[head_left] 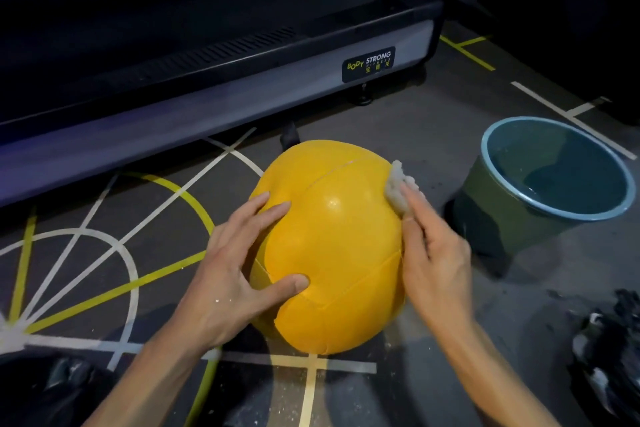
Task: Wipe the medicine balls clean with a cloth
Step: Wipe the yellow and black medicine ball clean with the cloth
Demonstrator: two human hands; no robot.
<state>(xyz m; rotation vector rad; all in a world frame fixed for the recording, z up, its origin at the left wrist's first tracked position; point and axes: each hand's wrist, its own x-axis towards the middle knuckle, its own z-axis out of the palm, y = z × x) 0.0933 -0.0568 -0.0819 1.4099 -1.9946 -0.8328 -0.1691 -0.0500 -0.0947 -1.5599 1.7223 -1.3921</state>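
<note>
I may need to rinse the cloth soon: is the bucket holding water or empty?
Holding water. The upright bucket shows a glossy liquid surface low inside, near its right wall; how deep, cannot tell.

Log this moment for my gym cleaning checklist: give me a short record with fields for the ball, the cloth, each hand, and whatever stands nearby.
ball: yellow medicine ball, resting on the marked floor
cloth: white cloth, pressed to the ball's upper right side
left hand: left hand spread flat on the ball's left side, steadying it
right hand: right hand presses the cloth with straight fingers
bucket: blue-rimmed bucket holding water, right of the ball, apart from it
behind: treadmill labelled BODY STRONG
</note>
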